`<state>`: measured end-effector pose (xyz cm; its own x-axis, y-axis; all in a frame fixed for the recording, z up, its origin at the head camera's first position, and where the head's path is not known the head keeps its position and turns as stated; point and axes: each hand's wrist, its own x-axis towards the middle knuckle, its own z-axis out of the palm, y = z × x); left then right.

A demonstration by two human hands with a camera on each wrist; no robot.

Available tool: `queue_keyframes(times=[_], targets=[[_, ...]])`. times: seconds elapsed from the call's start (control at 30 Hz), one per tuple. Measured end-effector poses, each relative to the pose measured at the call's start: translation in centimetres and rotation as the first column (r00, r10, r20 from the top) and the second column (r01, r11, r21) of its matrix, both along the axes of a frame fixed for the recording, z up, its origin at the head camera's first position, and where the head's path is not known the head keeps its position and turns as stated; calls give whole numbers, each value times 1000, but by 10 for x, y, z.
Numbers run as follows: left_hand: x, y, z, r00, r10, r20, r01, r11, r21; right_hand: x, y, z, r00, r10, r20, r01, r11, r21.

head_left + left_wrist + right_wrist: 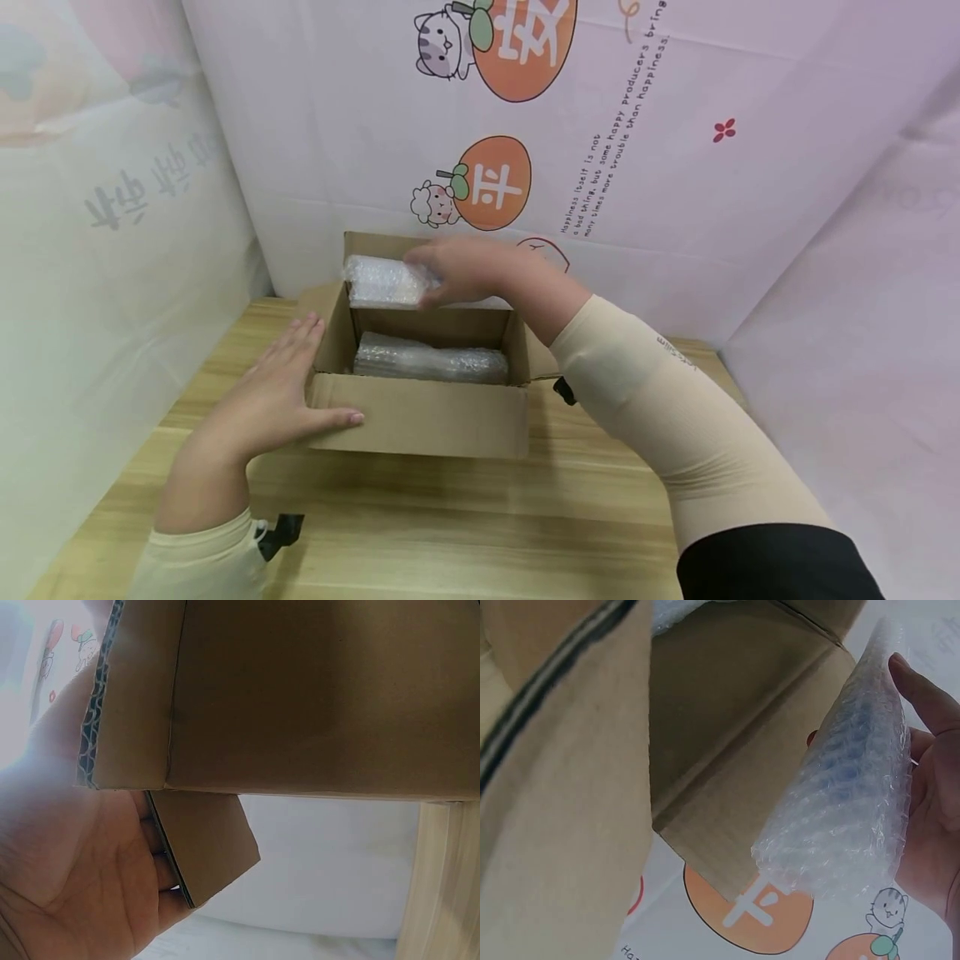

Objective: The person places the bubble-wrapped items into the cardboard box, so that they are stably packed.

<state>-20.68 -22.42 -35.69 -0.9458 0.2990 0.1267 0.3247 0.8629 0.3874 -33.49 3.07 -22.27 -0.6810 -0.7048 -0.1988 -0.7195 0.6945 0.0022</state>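
An opened cardboard box (420, 417) stands on the table with its flaps spread. My right hand (472, 268) holds a bubble-wrapped package (386, 282) above the box's far side. In the right wrist view, the thumb lies along one side of this package (840, 780), and something blue shows through the wrap. A second bubble-wrapped bundle (431, 360) lies inside the box. My left hand (273, 400) rests on the box's near left corner, fingers along the left flap and thumb stretched over the front flap. The left wrist view shows the palm (82, 877) beside the cardboard, fingertips hidden behind a flap.
The wooden table (465, 517) extends in front of the box. A white printed cloth (360, 142) hangs close behind it, with more cloth on both sides. Black straps (281, 536) hang from the wrists.
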Motion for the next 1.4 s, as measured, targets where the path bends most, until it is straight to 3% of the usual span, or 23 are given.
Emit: queue_keyframes(times=[0.27,0.5,0.77,1.1,1.4], targets=[[-1,0,-1,1000,-2,-2,2,1000,-1,-9,-8,-10,998,-14,62,12,999,35],[-3,-2,-3,1000,3,-4,-4,1000,-11,-12,-15,-16,998,-6,66,3,999,48],[-2,-1,-3,1000,1,-3,-1,1000,-10,-14,-23,-31,994,-61,95,49,991,123],[-3,-1,-2,1000,7,6,-7,1000,-6,-9,-30,-42,997,-52,58,38,976,216],[-3,-2,-2,1000,4,6,-4,1000,-1,-4,-26,-38,995,-62,79,48,984,174]])
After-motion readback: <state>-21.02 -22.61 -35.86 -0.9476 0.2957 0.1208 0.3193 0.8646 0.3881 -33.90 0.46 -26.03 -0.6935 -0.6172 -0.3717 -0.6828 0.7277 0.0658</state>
